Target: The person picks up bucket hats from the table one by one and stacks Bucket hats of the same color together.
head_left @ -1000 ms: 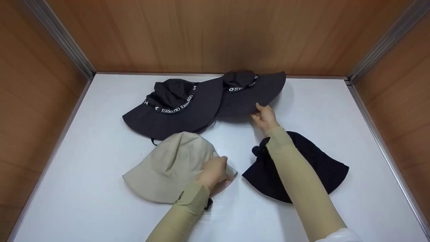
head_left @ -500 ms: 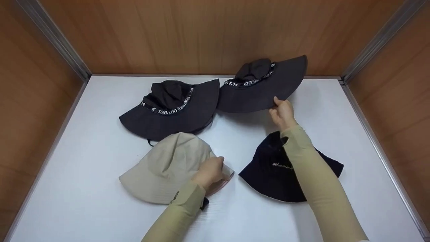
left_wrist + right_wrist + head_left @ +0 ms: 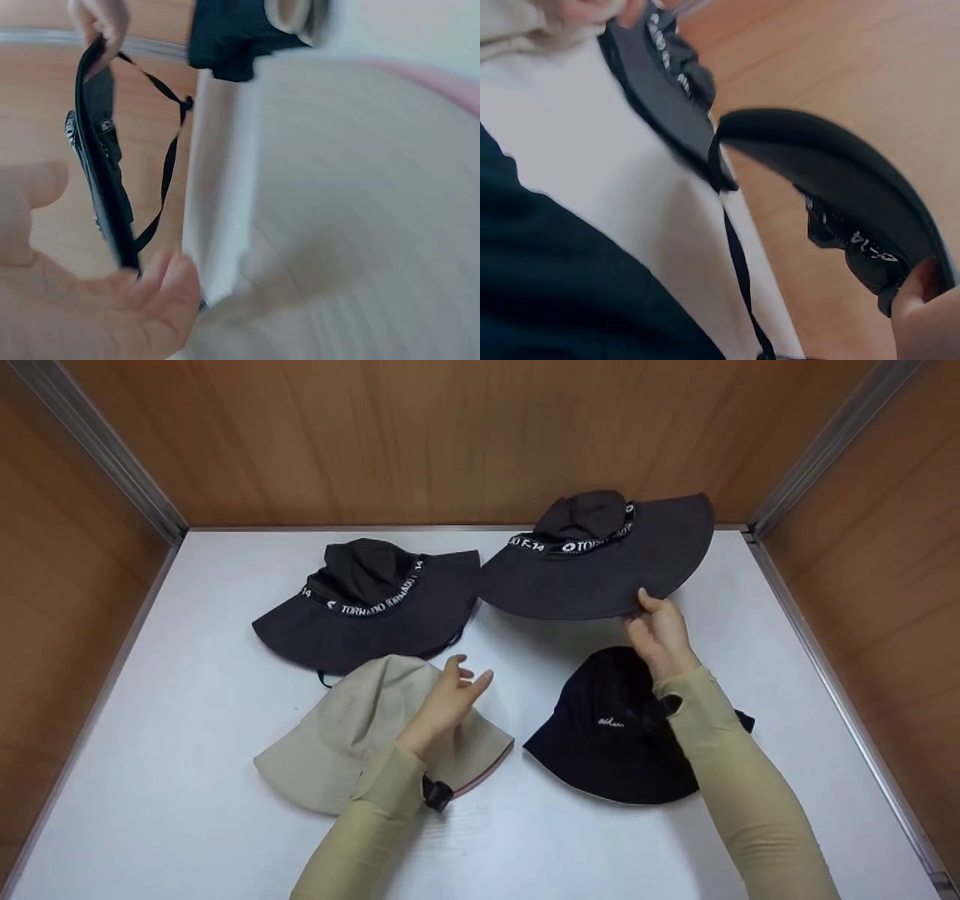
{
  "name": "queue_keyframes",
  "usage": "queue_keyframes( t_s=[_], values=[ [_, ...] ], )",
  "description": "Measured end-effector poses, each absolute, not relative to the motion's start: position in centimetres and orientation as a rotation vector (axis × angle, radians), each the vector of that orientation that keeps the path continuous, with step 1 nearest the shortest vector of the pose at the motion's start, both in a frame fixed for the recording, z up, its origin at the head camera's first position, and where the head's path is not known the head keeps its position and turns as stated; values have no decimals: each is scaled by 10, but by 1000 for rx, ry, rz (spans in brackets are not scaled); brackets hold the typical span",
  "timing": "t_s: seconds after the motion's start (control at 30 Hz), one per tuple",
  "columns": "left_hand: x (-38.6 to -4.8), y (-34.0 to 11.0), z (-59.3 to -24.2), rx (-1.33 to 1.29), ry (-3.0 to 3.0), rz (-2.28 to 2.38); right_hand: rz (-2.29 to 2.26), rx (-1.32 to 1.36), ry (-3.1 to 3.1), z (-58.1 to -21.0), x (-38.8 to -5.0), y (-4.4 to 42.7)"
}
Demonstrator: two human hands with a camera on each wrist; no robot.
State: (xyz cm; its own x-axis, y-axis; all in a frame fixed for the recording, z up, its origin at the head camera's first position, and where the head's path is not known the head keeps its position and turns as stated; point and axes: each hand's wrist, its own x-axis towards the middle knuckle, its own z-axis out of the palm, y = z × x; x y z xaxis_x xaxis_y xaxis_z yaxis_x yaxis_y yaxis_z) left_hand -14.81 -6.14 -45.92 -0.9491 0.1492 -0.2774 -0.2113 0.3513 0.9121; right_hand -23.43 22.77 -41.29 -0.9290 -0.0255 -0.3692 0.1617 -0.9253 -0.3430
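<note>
My right hand point(image 3: 661, 636) pinches the front brim of a dark grey hat point(image 3: 577, 585) with a lettered band, held raised at the back right. A black cord hangs from this hat point(image 3: 840, 154) in the right wrist view. Above the beige hat point(image 3: 390, 720) hovers my left hand point(image 3: 448, 697), its fingers spread and nothing between them. The left wrist view shows that hand point(image 3: 97, 300) with thumb and fingers apart, the raised hat point(image 3: 101, 150) beyond them.
A second dark grey lettered hat point(image 3: 367, 622) lies at the back left, behind the beige one. In front of my right hand lies a black hat point(image 3: 607, 750), partly under my forearm. Wooden panels point(image 3: 465, 442) border the white table point(image 3: 187, 675).
The lettered hat in my right hand has moved right and come apart from the other lettered hat. My left hand has left the beige hat's right side, moved up and opened its fingers.
</note>
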Motion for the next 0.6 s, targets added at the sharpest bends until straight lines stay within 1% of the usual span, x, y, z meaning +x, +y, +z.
queue_keyframes(
  t_s=[0.13, 0.27, 0.33, 0.53, 0.6],
  values=[
    [-155, -57, -447, -214, 2073, 1915, -2942, 495, 548, -411, -219, 222],
    [-158, -51, -438, -263, 1884, 2094, -2922, 404, 623, -410, -201, 209],
    [-158, -46, -437, -247, 1762, 2244, -2905, 372, 657, -411, -192, 200],
    [-159, -31, -437, -30, 1254, 2870, -2862, 302, 659, -418, -170, 175],
    [-157, -27, -436, -54, 1119, 2975, -2846, 288, 670, -420, -165, 168]
  ],
)
